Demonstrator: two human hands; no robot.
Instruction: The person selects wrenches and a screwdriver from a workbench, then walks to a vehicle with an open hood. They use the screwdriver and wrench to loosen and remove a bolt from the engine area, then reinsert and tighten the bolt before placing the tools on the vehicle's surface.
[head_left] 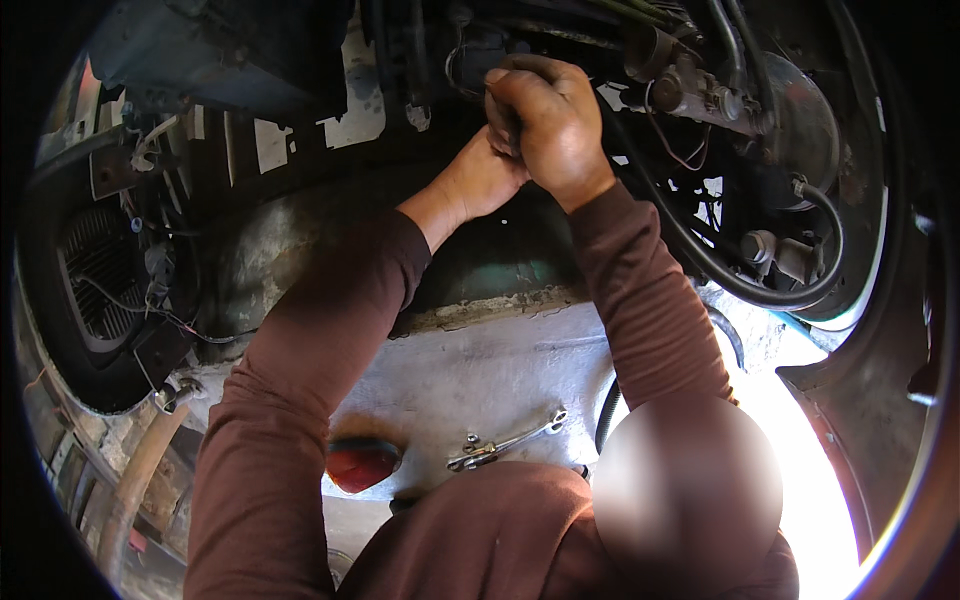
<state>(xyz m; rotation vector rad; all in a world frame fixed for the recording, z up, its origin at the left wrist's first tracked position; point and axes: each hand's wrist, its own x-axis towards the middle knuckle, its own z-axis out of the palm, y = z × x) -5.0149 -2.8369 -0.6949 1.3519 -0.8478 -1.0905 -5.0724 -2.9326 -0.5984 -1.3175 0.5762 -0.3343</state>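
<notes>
My right hand (562,125) is raised at the top middle, among the dark machine parts of a vehicle. Its fingers are curled into a closed grip, and whatever lies inside is hidden. My left hand (482,176) meets it from below and to the left, its palm side partly showing. The left fingers disappear behind the right hand, so their shape is hidden. Just behind my hands is a dark housing (478,66) with a thin wire. Both forearms, in brown sleeves, reach up from the lower edge.
Wrenches (515,438) and a small nut (473,439) lie on a pale metal panel (430,385), near a red lamp (362,465). A black hose (740,292) curves at the right. Loose wires hang by a slotted black grille (100,270) at the left.
</notes>
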